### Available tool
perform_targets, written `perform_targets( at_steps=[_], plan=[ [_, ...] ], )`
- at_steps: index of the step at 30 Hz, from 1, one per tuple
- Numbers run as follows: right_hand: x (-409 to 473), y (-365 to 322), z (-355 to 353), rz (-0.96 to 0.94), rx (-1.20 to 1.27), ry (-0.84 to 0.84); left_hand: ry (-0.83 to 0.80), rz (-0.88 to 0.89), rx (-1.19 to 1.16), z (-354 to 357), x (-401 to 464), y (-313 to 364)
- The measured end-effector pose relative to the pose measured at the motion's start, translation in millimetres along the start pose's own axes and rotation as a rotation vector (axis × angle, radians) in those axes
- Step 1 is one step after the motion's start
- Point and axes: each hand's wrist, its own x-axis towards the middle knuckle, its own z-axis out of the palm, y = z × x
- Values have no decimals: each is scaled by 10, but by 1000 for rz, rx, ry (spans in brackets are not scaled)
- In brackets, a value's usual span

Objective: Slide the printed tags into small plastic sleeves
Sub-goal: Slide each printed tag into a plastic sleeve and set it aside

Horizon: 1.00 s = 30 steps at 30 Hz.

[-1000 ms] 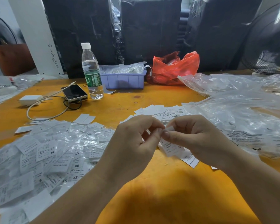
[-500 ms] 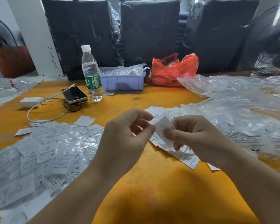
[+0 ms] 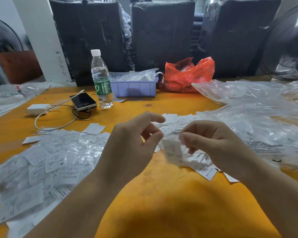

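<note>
**Tag pinched between both hands, above the loose-tag pile**

Grip: right hand (image 3: 213,145) has thumb and curled fingers on a small white printed tag (image 3: 172,149); the tag hangs down from the pinch, motion-blurred. Left hand (image 3: 134,145) has its thumb tip against the tag's upper left corner, index finger arched above, other fingers loosely curled. Cannot tell whether a plastic sleeve is already around the tag: the blur hides it.

Landmark = the held tag.

- Directly under and behind it: scattered pile of bare printed tags (image 3: 203,170) on the orange table (image 3: 162,194), some reading "MADE IN CHINA".
- Left of it: large heap of sleeved tags (image 3: 46,162) in clear plastic, size marks M, XS, S legible; it runs to the left frame edge.
- Right of it: crumpled clear plastic bags (image 3: 258,117) with black print, spread to the right edge and touching the loose-tag pile.
- Behind it, mid-table: water bottle (image 3: 101,79), upright, white cap, green label. Just left of the bottle: phone (image 3: 83,101) face up with a white cable (image 3: 53,124) looping to a white charger block (image 3: 38,108).
- Behind it, far table edge: lilac plastic bin (image 3: 134,88) holding clear packets, just right of the bottle; red plastic bag (image 3: 187,74) beside the bin on its right.
- Beyond the table: three dark plastic-wrapped bundles (image 3: 162,35); fan (image 3: 289,45) far right.
</note>
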Motion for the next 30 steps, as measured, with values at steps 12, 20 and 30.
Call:
perform_targets(
  at_steps=[12, 20, 30],
  plan=[
    [-6, 18, 0, 41, -162, 14, -162, -323, 186, -282, 134, -211],
    [-5, 41, -27, 64, -294, 31, -253, -534, 656, -331, 94, -457],
    [-16, 55, -49, 107, -517, 36, -308, -40, 380, 207, -109, 99]
  ],
)
